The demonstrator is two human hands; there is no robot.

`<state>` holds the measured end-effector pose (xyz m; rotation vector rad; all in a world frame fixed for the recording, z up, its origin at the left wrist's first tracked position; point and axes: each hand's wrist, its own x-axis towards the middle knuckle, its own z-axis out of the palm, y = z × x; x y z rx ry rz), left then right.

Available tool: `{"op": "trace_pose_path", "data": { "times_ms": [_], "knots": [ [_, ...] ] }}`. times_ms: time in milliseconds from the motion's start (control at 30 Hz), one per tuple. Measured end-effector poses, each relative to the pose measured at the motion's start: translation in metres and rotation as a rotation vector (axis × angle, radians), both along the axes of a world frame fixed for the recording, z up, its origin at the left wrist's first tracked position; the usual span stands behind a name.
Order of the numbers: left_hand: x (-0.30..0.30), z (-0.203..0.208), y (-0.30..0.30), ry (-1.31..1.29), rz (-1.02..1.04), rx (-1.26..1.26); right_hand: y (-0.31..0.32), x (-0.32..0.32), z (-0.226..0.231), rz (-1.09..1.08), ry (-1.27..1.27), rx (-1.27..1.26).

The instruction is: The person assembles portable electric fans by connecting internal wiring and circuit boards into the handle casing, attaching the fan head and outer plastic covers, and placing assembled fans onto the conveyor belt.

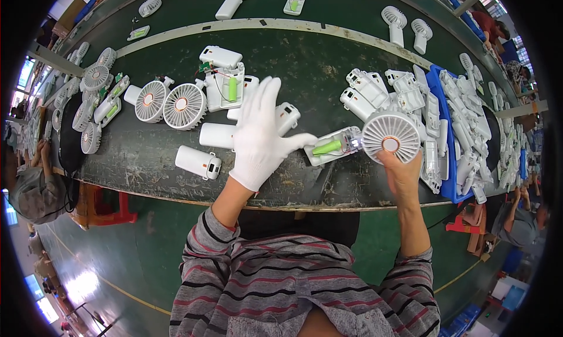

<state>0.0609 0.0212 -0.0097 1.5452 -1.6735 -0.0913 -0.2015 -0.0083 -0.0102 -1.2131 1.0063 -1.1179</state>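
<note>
My bare right hand point(400, 174) grips a white handheld fan point(391, 136) by its round head. Attached to that head is an opened handle point(333, 146) lying to its left, with a green battery cell point(326, 147) inside and a small lit spot near the joint. My left hand point(258, 134), in a white knitted glove, is open with its fingers stretched away from me. Its thumb points right and reaches the handle's near-left end; whether it presses there I cannot tell. White handle shells lie under and beside the glove, including one shell point(198, 162) nearer me.
Left of the glove lie two fan heads point(185, 106) and an opened handle with a green battery cell point(233, 89). Loose shells point(366, 93) are heaped at the right, beside a blue bin point(448, 161) full of white parts. A pale rail point(281, 24) crosses the far side.
</note>
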Motion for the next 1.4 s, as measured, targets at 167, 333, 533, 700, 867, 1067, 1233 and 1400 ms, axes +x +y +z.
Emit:
{"op": "trace_pose_path", "data": {
  "times_ms": [167,333,533,700,867,1067,1233,1400],
  "knots": [
    [-0.016,0.016,-0.002,0.691,-0.531,0.493,0.003,-0.005,0.007,0.010,-0.174,0.047],
    [-0.041,0.017,-0.001,1.076,-0.816,1.045,0.007,0.000,0.018,0.171,-0.094,0.116],
    [-0.049,-0.007,0.007,1.173,-0.716,1.122,-0.005,0.008,0.027,0.326,0.175,0.260],
    [-0.060,-0.021,0.024,1.720,-0.513,1.088,-0.014,0.024,0.009,0.278,0.199,0.106],
    [-0.070,-0.034,0.028,2.160,-0.365,0.955,-0.004,0.031,0.002,0.171,0.381,-0.207],
    [-0.070,-0.040,0.026,2.192,-0.373,0.940,0.016,0.034,0.010,0.263,0.587,-0.359],
    [-0.074,-0.043,0.027,2.212,-0.305,0.929,0.016,0.039,0.009,0.304,0.684,-0.338],
    [-0.077,-0.055,0.029,2.164,-0.344,0.834,0.010,0.039,-0.002,0.319,0.517,-0.036]
  ]
}}
